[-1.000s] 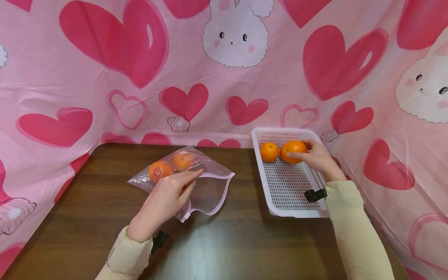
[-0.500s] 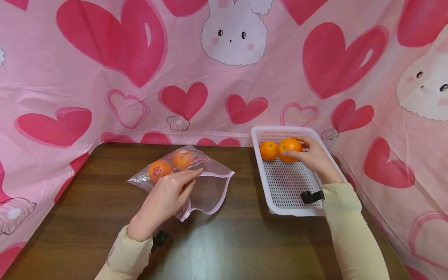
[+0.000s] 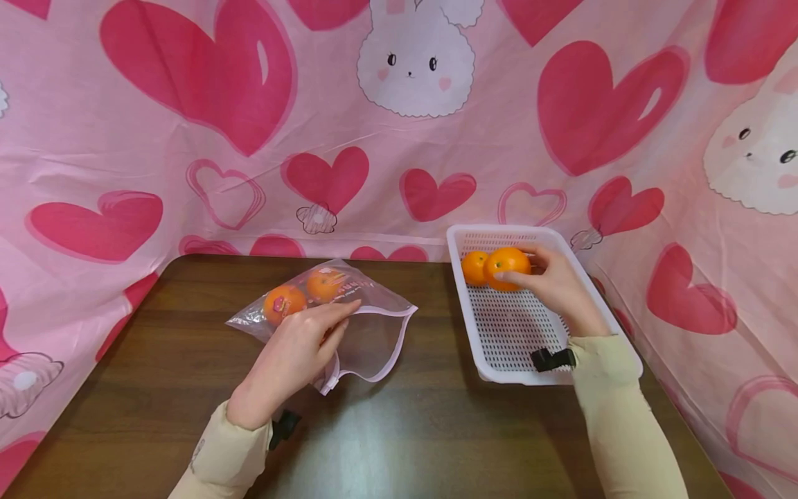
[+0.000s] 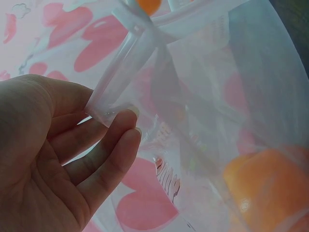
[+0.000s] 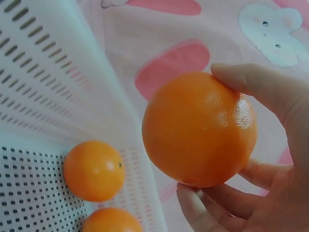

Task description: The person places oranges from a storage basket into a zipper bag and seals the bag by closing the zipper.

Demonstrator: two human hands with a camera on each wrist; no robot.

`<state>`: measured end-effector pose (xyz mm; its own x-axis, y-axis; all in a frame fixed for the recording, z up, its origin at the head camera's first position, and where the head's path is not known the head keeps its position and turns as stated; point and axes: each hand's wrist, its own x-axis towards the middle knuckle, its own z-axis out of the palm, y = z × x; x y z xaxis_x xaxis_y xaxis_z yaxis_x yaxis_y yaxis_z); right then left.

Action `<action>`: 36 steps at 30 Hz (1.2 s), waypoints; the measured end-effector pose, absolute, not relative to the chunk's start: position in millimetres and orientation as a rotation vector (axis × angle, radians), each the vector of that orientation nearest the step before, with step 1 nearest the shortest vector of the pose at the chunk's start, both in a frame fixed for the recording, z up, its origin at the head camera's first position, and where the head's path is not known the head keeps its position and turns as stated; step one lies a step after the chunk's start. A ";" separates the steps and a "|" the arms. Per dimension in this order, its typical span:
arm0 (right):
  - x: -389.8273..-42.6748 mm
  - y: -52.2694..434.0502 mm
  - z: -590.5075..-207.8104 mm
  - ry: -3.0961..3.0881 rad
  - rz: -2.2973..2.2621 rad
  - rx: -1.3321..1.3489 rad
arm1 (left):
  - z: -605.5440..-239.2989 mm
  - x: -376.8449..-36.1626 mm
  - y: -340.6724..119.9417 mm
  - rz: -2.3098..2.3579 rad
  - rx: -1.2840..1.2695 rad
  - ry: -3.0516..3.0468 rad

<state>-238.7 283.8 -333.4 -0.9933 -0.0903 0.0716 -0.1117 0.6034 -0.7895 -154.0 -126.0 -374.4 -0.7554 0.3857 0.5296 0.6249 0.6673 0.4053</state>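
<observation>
The orange (image 3: pixel 506 267) sits in the grasp of the right hand (image 3: pixel 555 284), thumb over the top and fingers curled beneath, at the far end of the white basket (image 3: pixel 492 360), which stands along the table's right edge by its far right corner. Judging from that grip, the fruit is best brought low onto the perforated floor beside the smaller orange (image 3: pixel 474 267) at the basket's far left corner before the fingers loosen, so it neither rolls nor knocks its neighbour. The left hand (image 3: pixel 293 360) pinches the open rim of the clear zip bag (image 3: pixel 368 339) near the middle of the table (image 3: pixel 399 443), with two more oranges (image 3: pixel 285 303) lying at the bag's closed end; keeping that rim lifted and steady should leave the mouth open. The right wrist view shows what the head view cannot: the held orange (image 5: pixel 199 129) is clear of the basket floor, and two loose oranges lie below it, the nearer one (image 5: pixel 94 170) whole and another (image 5: pixel 110 221) cut off at the bottom edge. The left wrist view shows the fingertips (image 4: pixel 126 126) nipping the bag's thick seal strip (image 4: pixel 123 63), and one orange (image 4: pixel 268 186) blurred through the film.
</observation>
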 end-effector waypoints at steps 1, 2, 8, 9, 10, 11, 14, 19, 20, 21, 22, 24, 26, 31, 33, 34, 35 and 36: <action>-237.7 282.4 -333.2 -2.790 1.384 0.184 | -374.7 -154.2 -126.0 -0.817 -0.791 -2.481; -236.7 280.8 -332.9 -2.788 1.393 0.192 | -374.8 -154.2 -126.0 -0.817 -0.791 -2.480; -229.6 270.2 -330.2 -2.803 1.411 0.115 | -375.5 -154.2 -126.4 -0.818 -0.789 -2.471; -228.1 268.4 -329.6 -2.804 1.408 0.104 | -375.1 -153.9 -126.5 -0.819 -0.788 -2.472; -226.6 266.5 -329.1 -2.799 1.415 0.104 | -374.9 -153.8 -126.4 -0.818 -0.787 -2.474; -225.2 264.6 -328.5 -2.793 1.423 0.105 | -374.5 -153.6 -126.5 -0.818 -0.785 -2.478; -221.0 258.7 -326.2 -2.775 1.446 0.128 | -373.2 -152.9 -126.3 -0.819 -0.780 -2.490; -215.2 247.6 -322.5 -2.745 1.466 0.140 | -372.2 -152.5 -125.9 -0.822 -0.773 -2.506; -214.0 245.2 -322.0 -2.737 1.474 0.147 | -372.1 -152.4 -125.9 -0.822 -0.772 -2.507; -212.8 242.8 -321.8 -2.731 1.475 0.154 | -372.2 -152.3 -125.9 -0.821 -0.771 -2.508; -211.3 240.7 -321.9 -2.728 1.478 0.162 | -372.5 -152.3 -126.0 -0.820 -0.771 -2.507; -208.4 236.2 -322.2 -2.719 1.498 0.185 | -373.1 -152.3 -126.3 -0.820 -0.773 -2.503; -205.5 232.0 -322.9 -2.710 1.511 0.221 | -373.9 -152.5 -126.6 -0.819 -0.776 -2.495; -198.4 221.6 -324.9 -2.682 1.535 0.335 | -375.0 -152.2 -126.8 -0.822 -0.778 -2.494; -195.2 217.4 -324.7 -2.678 1.550 0.367 | -374.8 -151.7 -126.6 -0.821 -0.776 -2.501; -193.6 215.4 -324.4 -2.677 1.558 0.378 | -374.6 -151.5 -126.5 -0.821 -0.776 -2.504; -191.9 213.6 -324.2 -2.678 1.580 0.381 | -374.4 -151.4 -126.4 -0.821 -0.776 -2.506; -190.7 211.7 -324.1 -2.675 1.603 0.385 | -374.3 -151.3 -126.3 -0.820 -0.777 -2.506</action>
<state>-190.7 211.7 -324.1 -0.9699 -0.2093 0.1244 -0.2084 0.4495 -0.8687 -151.3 -126.3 -374.3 -0.7701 0.3813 0.5113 0.6099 0.6750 0.4152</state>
